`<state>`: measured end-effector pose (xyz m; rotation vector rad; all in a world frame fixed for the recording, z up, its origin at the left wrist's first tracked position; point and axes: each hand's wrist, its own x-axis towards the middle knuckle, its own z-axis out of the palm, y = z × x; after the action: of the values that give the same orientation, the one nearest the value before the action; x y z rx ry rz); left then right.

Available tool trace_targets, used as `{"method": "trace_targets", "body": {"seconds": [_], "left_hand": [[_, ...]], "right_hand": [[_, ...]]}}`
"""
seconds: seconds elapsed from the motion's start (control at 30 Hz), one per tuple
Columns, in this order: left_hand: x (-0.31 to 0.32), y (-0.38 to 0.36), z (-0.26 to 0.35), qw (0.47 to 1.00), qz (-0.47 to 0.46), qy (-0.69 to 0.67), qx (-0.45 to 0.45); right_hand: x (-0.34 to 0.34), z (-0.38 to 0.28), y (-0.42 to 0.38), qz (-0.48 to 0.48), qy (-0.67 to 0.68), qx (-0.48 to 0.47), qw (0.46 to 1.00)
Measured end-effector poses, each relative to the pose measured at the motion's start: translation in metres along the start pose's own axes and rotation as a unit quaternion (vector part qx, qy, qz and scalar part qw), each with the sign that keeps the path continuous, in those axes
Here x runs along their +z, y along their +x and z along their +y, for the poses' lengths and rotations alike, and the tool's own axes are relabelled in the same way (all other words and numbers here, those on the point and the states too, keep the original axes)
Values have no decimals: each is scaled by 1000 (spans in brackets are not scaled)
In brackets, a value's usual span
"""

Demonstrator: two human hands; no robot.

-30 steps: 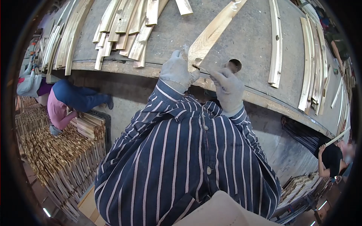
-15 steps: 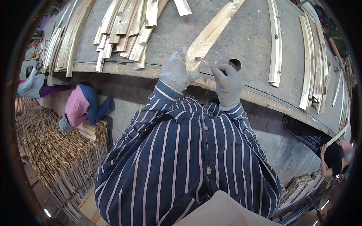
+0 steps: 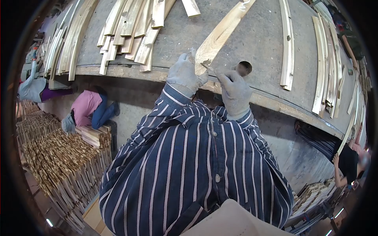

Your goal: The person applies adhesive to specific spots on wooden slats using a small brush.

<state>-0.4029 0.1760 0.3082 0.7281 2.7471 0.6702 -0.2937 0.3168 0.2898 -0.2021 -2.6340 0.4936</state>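
Note:
A wooden board lies slantwise on the grey workbench, its near end at the bench edge. My left hand, in a pale work glove, is closed on the left side of that end. My right hand, gloved too, is closed round a small thin tool, whose tip touches the board near its end. The tool's handle is mostly hidden by the fingers. Just beyond my right hand is a round dark hole in the bench.
Wood strips lie piled at the left of the bench, others at the right. Stacked sticks stand on the floor at left. A person in pink bends beside them; another person is at far right.
My right hand has lowered and tilted, and the tool tip has moved slightly towards the board's near end. The person in pink has shifted, and the person at far right has moved a strip.

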Motion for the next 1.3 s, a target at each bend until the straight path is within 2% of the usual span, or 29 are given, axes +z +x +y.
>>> {"method": "trace_targets", "body": {"seconds": [0.1, 0.17, 0.3, 0.4, 0.5, 0.67, 0.9, 1.1, 1.3], "left_hand": [[2, 0, -2, 1000, 15, 2, 15], [1, 0, -2, 1000, 12, -11, 7], [1, 1, -4, 1000, 23, -11, 15], [0, 2, -4, 1000, 20, 1, 18], [-2, 3, -2, 1000, 17, 5, 7], [3, 3, -6, 999, 32, 6, 25], [0, 4, -4, 1000, 8, 30, -3], [-2, 3, -5, 1000, 17, 11, 18], [1, 1, -8, 999, 28, 1, 29]], "right_hand": [[-5, 0, 3, -34, 28, 2, 999], [-4, 1, 9, 16, 41, 30, 999], [2, -1, 4, 2, 16, 16, 1000], [-1, -2, 4, 0, 67, 22, 998], [7, 5, 7, 50, 74, 13, 996], [14, 19, 9, 77, 8, 0, 997], [9, 13, 7, 53, 6, -33, 998], [13, 13, 6, 75, 42, 2, 996], [8, 3, 0, 15, 43, 2, 999]]}}
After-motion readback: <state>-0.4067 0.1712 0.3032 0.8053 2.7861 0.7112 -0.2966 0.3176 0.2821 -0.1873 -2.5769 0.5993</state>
